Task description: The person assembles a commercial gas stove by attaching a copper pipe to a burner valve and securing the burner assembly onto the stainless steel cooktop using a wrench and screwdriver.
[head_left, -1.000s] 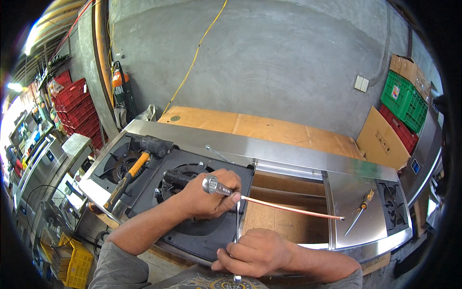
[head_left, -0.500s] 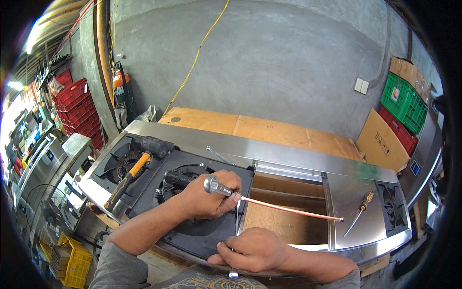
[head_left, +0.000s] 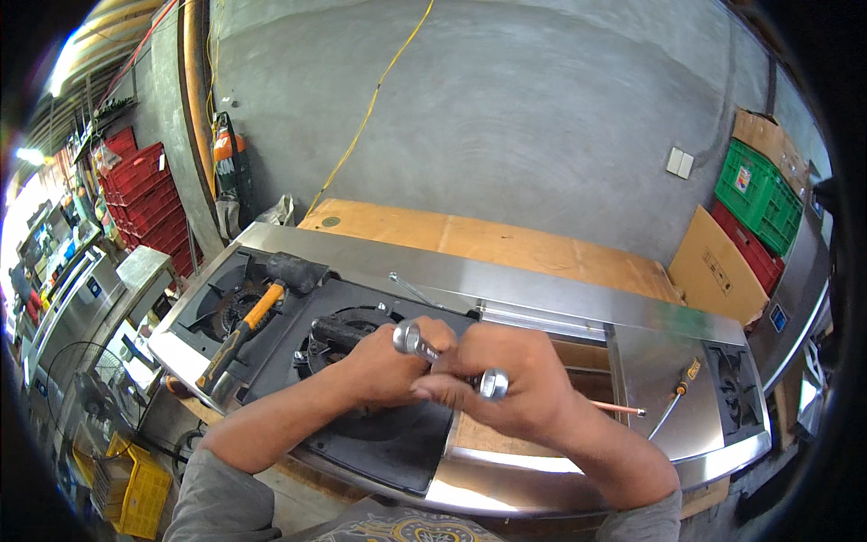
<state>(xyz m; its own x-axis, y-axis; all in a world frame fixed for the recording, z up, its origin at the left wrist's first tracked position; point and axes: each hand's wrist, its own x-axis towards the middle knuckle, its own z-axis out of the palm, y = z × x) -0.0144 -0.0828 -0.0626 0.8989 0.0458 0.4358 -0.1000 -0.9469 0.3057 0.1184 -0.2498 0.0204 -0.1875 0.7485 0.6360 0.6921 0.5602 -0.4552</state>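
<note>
My left hand (head_left: 388, 369) is closed around a chrome combination wrench (head_left: 409, 340), its ring end sticking up past my fingers. Close against it, my right hand (head_left: 519, 366) grips a second chrome wrench (head_left: 493, 384), whose rounded end shows beside the thumb. Both hands are over the right side of a black burner plate (head_left: 397, 452) on a steel gas range. A thin copper tube (head_left: 619, 408) emerges beyond my right wrist, with a small dark fitting at its tip. Its other end, and the wrenches' working jaws, are hidden by my hands.
On the range's left burner lies a mallet (head_left: 251, 316) with an orange and black handle. A chrome tool (head_left: 411, 291) rests behind my hands. A screwdriver (head_left: 677, 395) lies on the steel panel at right, beside an open bay (head_left: 515, 434). Cardboard (head_left: 488, 237) stands behind the range.
My right hand has risen from the range's front edge to meet my left hand, bringing its wrench along. It now covers most of the copper tube. My left hand has barely moved.
</note>
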